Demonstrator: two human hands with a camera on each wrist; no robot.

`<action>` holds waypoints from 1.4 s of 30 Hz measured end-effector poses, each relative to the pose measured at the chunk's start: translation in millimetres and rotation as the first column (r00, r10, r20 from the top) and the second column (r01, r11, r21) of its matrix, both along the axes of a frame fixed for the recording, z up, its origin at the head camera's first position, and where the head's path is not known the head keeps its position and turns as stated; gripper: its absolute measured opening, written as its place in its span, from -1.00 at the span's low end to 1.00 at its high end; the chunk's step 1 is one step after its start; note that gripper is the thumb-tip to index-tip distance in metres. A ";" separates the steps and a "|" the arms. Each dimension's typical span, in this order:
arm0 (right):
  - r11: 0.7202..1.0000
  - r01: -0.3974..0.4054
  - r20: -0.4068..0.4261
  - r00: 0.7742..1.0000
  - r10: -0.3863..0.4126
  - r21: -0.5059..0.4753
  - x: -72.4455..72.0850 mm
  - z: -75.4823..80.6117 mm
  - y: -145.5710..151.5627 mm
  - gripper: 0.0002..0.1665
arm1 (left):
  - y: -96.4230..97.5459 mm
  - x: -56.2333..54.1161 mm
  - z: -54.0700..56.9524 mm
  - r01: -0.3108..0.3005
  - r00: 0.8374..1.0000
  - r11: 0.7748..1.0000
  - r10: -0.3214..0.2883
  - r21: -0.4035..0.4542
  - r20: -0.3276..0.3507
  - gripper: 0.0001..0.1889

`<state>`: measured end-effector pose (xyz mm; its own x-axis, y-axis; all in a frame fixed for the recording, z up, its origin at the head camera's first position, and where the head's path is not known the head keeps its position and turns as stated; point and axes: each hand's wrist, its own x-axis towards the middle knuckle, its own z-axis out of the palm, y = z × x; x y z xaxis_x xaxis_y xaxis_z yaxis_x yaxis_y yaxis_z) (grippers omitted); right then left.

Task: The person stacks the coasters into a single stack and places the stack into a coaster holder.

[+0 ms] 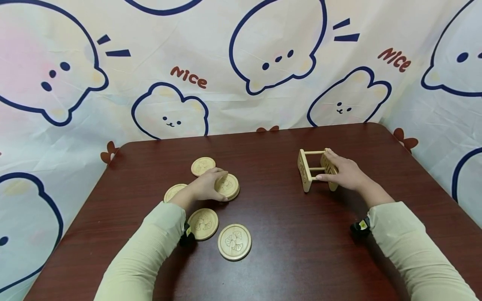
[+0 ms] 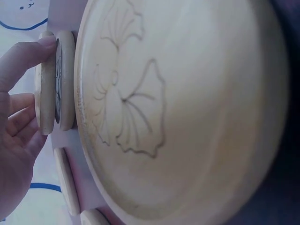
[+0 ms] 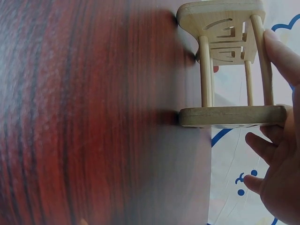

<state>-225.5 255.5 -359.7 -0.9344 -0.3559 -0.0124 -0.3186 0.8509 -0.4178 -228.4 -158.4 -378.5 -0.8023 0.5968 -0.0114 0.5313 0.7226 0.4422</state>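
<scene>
My left hand (image 1: 203, 187) pinches the edge of a round wooden coaster (image 1: 226, 184), thumb on one side and fingers on the other. In the left wrist view this coaster (image 2: 47, 93) is lifted slightly at one end over another coaster (image 2: 68, 84). A leaf pattern is carved in the wood. On the right, my right hand (image 1: 348, 170) grips a small wooden coaster rack (image 1: 304, 172) that stands upright on the table. The right wrist view shows the thumb on a dowel of the rack (image 3: 229, 116) and fingers by its near side panel.
More coasters lie around the left arm: one behind (image 1: 203, 166), one partly hidden by the wrist (image 1: 174, 192), one beside the sleeve (image 1: 203, 224) and one nearer the front (image 1: 234, 242). The dark table (image 1: 278, 251) ends at a printed cloth backdrop (image 1: 226, 108).
</scene>
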 end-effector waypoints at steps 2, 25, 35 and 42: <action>1.000 -0.001 0.000 1.000 0.001 0.000 -0.1 0.0 -0.1 0.07 | -0.2 0.0 -1.1 -0.001 1.000 1.000 0.001 0.000 -0.002 -0.16; 1.000 -0.003 -0.007 1.000 0.002 -0.013 0.9 1.4 -1.1 0.08 | -0.8 0.9 -2.1 -0.003 0.999 1.000 0.004 -0.018 0.036 -0.16; 1.000 -0.005 -0.010 1.000 0.005 -0.003 0.2 1.9 -1.3 0.07 | -0.5 1.6 0.5 -0.005 0.999 1.000 0.006 -0.025 0.050 -0.15; 1.000 0.002 0.005 1.000 -0.002 0.007 0.8 2.1 -1.2 0.07 | 0.2 2.1 1.1 -0.009 0.998 0.999 0.011 -0.033 0.058 -0.14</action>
